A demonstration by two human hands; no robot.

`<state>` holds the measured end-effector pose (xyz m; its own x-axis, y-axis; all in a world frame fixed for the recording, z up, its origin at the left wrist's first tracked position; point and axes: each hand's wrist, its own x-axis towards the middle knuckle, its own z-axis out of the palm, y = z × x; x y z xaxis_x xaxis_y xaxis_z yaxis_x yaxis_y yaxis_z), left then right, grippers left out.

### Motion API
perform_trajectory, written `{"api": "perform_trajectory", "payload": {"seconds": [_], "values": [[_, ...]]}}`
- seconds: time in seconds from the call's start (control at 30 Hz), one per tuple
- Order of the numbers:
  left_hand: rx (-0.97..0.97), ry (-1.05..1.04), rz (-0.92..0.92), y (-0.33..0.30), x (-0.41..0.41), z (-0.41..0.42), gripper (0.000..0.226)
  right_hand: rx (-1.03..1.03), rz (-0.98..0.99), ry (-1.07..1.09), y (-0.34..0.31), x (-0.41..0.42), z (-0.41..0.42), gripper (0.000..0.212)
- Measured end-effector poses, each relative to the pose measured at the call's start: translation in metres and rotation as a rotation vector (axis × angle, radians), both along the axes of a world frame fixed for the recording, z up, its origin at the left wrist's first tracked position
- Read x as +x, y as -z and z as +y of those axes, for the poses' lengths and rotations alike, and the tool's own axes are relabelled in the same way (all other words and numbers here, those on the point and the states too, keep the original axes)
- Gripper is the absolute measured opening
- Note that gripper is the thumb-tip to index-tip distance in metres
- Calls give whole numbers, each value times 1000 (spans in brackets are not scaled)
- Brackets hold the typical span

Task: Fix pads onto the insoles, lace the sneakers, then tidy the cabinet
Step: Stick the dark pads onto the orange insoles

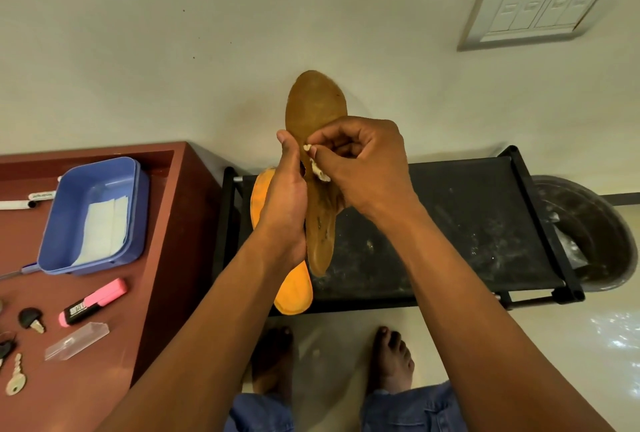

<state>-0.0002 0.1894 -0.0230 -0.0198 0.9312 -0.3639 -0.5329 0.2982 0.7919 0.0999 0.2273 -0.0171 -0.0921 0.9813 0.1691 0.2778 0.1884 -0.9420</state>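
- The left hand (289,189) grips a brown insole (317,141) by its edge and holds it upright, likely so its face is turned toward the person for work.
- The right hand (360,161) pinches a small whitish scrap (317,168) against the insole's middle; whether this is a pad or its backing I cannot tell.
- A second, orange insole (294,289) lies below the left hand on a black rack (450,224), probably waiting its turn.
- Left of the left hand, a blue tray (62,224) holding white sheets (100,231) sits on the red-brown worktop (166,224), within reach, perhaps as pad stock.
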Motion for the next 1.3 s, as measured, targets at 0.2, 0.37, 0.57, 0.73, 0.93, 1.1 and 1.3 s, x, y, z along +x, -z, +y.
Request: {"api": "perform_trajectory", "payload": {"seconds": [0.2,0.37,0.57,0.73,0.93,1.1,1.3], "values": [[60,130,189,5,4,-1,67,-13,57,137,-4,15,6,7],[55,98,115,3,-2,1,72,-66,53,-64,-6,6,0,6],[66,179,200,4,3,-1,66,139,-49,226,1,4,2,7],[6,19,51,2,-9,2,72,-99,-75,-119,-6,1,-1,11],[62,-45,-237,2,-31,3,93,-67,-170,-240,-3,-9,-7,8],[113,-58,-341,2,-29,1,94,-81,-205,-303,-7,-8,-6,8],[79,-91,-464,2,-35,3,91,-243,-145,-574,-16,0,-8,10]]}}
